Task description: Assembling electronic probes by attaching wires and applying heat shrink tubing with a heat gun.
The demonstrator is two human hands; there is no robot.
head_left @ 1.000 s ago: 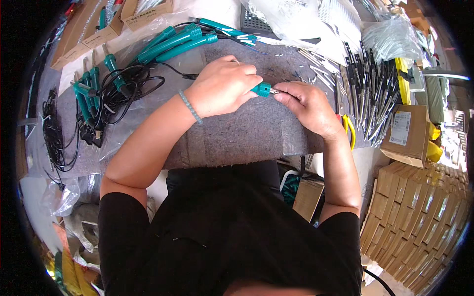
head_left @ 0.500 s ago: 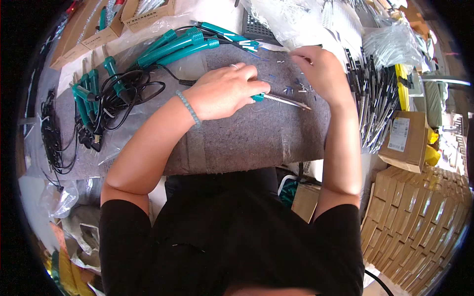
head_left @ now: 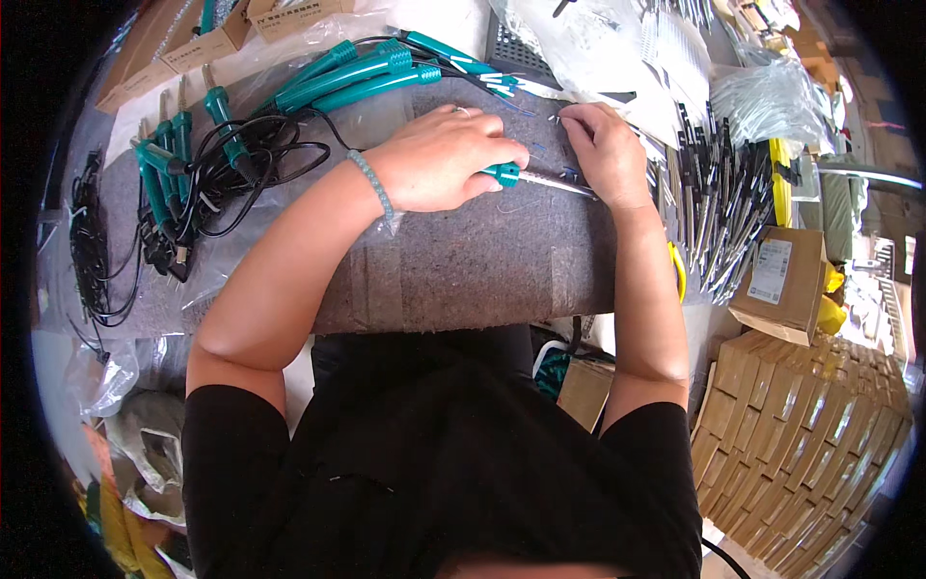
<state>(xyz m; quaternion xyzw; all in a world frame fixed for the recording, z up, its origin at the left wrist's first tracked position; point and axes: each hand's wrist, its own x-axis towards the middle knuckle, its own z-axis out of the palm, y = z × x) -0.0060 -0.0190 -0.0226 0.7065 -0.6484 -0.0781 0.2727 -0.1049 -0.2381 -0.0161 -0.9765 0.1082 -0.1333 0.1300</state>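
My left hand (head_left: 434, 162) is wrapped round the teal handle of a soldering iron (head_left: 507, 175). Its metal shaft points right, and the tip ends close beside my right wrist. Over the grey felt mat (head_left: 463, 270), my right hand (head_left: 608, 159) bends inward with thumb and fingertips drawn together. Whatever they pinch is too small or too hidden to name. Small blue and white bits (head_left: 540, 151) lie on the mat between the hands. Several more teal handles (head_left: 347, 85) with wires at their ends lie beyond my left hand.
Finished-looking teal irons with coiled black cords (head_left: 236, 159) lie at the left. Cardboard boxes (head_left: 174, 58) stand at the far left. A dense bundle of thin black-and-silver rods (head_left: 719, 203) lies at the right, near a carton (head_left: 781, 280) and stacked brown boxes (head_left: 801, 425).
My right hand has come a little nearer and to the left, its fingers now lower over the mat. My left hand has shifted slightly away from me with the soldering iron.
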